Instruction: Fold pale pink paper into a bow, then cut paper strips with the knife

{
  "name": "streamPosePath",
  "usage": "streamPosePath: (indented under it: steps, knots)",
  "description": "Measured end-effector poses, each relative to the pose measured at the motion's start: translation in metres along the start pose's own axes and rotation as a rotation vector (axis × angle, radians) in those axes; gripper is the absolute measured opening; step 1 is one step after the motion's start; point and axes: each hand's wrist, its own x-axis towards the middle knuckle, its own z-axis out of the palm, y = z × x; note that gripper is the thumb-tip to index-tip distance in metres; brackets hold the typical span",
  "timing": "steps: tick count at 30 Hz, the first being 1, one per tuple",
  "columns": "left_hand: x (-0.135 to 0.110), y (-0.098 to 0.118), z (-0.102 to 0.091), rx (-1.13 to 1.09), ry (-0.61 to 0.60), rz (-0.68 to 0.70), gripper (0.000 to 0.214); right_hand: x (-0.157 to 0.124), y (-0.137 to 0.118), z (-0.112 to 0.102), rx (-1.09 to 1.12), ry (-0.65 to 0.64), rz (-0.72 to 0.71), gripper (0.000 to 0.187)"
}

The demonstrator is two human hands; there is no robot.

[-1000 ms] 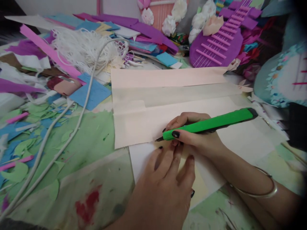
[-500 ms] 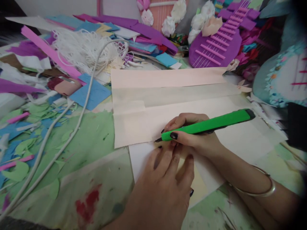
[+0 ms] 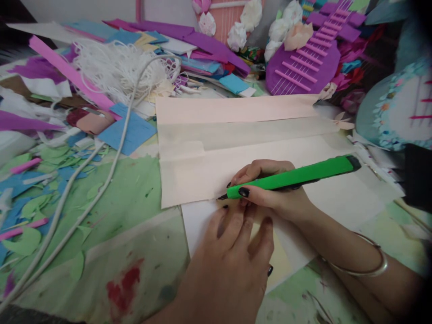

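My right hand is closed around a green utility knife with a black end. Its dark tip touches the lower edge of the pale cream paper, near the fingertips of my left hand. That left hand lies with its fingers spread and bent over a white sheet and a pale yellow piece of paper. The white sheet sticks out from beneath the cream paper. My left hand partly covers the yellow piece.
Paper scraps and a looped grey cable lie at left. A tangle of white string sits behind. Purple paper guitar and a blue rounded craft stand at back right. The green cover bears red paint.
The knife and my right hand have shifted very slightly, the knife's black end a little to the right. My left hand keeps its place on the paper.
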Motion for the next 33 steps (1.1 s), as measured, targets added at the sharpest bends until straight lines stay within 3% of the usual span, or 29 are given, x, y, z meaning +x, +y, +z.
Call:
streamPosePath:
  steps: [33]
  knots:
    - [0.0018, -0.0007, 0.0007, 0.031, 0.04, 0.017, 0.05, -0.0008, -0.0021, 0.0008, 0.007, 0.035, 0.021, 0.005]
